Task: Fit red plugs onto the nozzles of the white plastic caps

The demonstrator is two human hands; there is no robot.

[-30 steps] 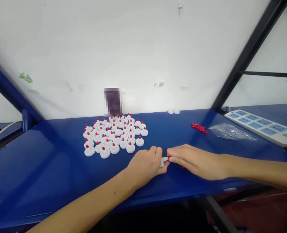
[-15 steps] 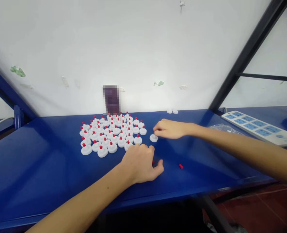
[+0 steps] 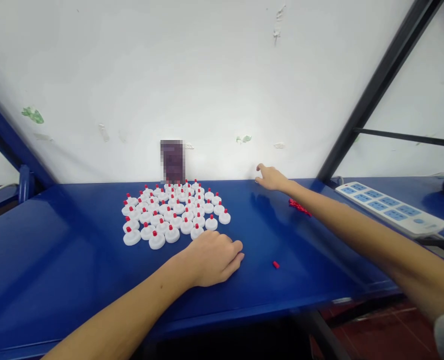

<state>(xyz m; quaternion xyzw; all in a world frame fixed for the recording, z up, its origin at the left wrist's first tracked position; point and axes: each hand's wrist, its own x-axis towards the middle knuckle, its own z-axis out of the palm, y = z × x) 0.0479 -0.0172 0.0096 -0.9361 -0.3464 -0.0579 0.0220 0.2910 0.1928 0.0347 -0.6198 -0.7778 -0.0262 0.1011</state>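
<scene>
Many round white caps with red tips stand upright in a cluster left of centre on the blue table. My left hand rests at the cluster's front right corner with its fingers curled together; whatever lies inside them is hidden. Far back by the wall, my right hand reaches out, index finger and thumb apart with nothing visible between them. A single small red tip lies on the table to the right of my left hand. Several more red tips form a pile under my right forearm.
A white power strip with blue sockets lies at the right. Behind the cluster, a blurred dark upright object leans at the white wall. Dark and blue frame bars slant up at both sides. The table's front edge runs below my left hand.
My right hand has let go of a white cap, which now stands with a red tip at the cluster's right edge, and moved back toward the wall. My left fingers have closed.
</scene>
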